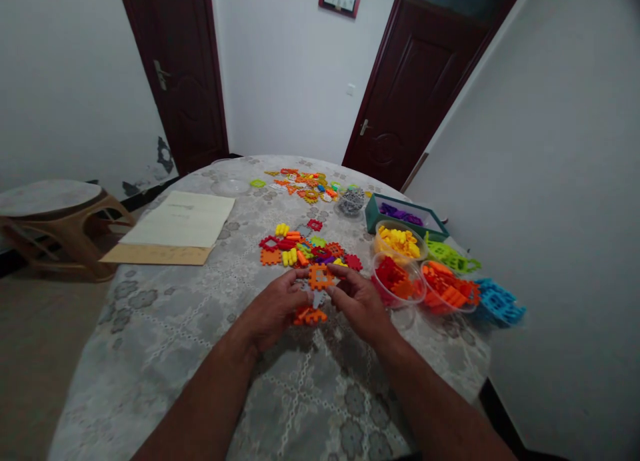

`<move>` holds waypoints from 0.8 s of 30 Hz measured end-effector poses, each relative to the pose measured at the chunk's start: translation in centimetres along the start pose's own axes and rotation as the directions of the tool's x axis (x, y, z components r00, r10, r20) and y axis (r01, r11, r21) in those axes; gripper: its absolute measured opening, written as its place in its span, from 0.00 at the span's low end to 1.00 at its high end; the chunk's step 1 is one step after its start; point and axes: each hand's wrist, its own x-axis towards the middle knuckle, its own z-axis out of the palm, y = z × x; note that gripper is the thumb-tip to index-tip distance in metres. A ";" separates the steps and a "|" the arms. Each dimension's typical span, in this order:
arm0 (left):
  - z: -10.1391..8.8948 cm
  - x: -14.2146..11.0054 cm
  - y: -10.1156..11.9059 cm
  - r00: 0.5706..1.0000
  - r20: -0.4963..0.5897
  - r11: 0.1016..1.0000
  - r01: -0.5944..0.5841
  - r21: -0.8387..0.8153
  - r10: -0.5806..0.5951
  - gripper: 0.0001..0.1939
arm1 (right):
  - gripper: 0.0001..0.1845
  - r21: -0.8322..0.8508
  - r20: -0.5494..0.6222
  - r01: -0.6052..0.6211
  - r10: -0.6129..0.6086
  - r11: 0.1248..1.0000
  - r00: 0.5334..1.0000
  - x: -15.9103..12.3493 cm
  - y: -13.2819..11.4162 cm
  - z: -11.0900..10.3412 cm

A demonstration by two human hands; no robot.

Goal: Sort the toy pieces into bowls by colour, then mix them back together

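item one: an orange square piece (321, 276) with toothed edges, being held over the patterned tablecloth (175, 361), between the two hands. its left side is being gripped by the left hand (273, 306), fingers curled in; its right side is being pinched by the right hand (361, 304), thumb and fingers brought close together.

item two: a grey piece (318, 299), being shown just below the orange square, near the left thumb.

item three: orange pieces (311, 317), being shown lower again, partly hidden by the left hand. whether items two and three are being joined to item one cannot be told.

step in hand, as judged: the orange square is being fitted or adjusted by both hands together.

next move, as judged: a steady hold on both edges is being called for, with teeth being lined up against slots and pressure being spread evenly, lest the piece be twisted askew.

stock: a mixed pile of coloured pieces (327, 249) is being laid out just beyond the hands. to the right, red pieces (387, 274), orange-red pieces (445, 289) and yellow pieces (399, 241) are being stored in clear tubs.
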 end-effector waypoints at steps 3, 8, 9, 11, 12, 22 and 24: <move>-0.1 0.1 0.1 0.999 -0.036 1.000 -0.004 0.030 0.005 0.34 | 0.24 -0.026 -0.058 0.023 -0.025 0.999 0.998 -0.1 -0.2 0.0; -0.5 0.6 0.3 0.996 -0.089 0.999 -0.024 0.037 0.028 0.35 | 0.17 -0.131 -0.087 0.138 -0.150 0.982 0.985 -0.5 -1.7 -0.9; -0.7 0.7 0.4 0.994 -0.109 0.999 -0.017 0.039 0.021 0.35 | 0.16 -0.162 -0.093 0.168 -0.184 0.972 0.978 -0.7 -2.1 -1.4; -0.8 0.9 0.4 0.989 -0.148 0.999 -0.006 0.041 0.012 0.35 | 0.16 -0.205 -0.110 0.213 -0.239 0.955 0.965 -1.3 -2.7 -2.5; -0.9 1.0 0.5 0.987 -0.162 0.999 -0.003 0.043 0.010 0.35 | 0.16 -0.220 -0.124 0.221 -0.252 0.950 0.960 -1.6 -3.0 -3.2; -0.2 0.8 1.2 0.960 -0.280 0.997 0.034 0.067 -0.014 0.30 | 0.29 -0.376 -0.548 0.088 -0.298 0.922 0.781 -3.3 -3.2 -17.6; 0.0 0.8 1.2 0.955 -0.297 0.996 0.043 0.071 -0.020 0.30 | 0.25 -0.426 -0.620 -0.009 -0.285 0.905 0.731 -3.8 -3.0 -20.5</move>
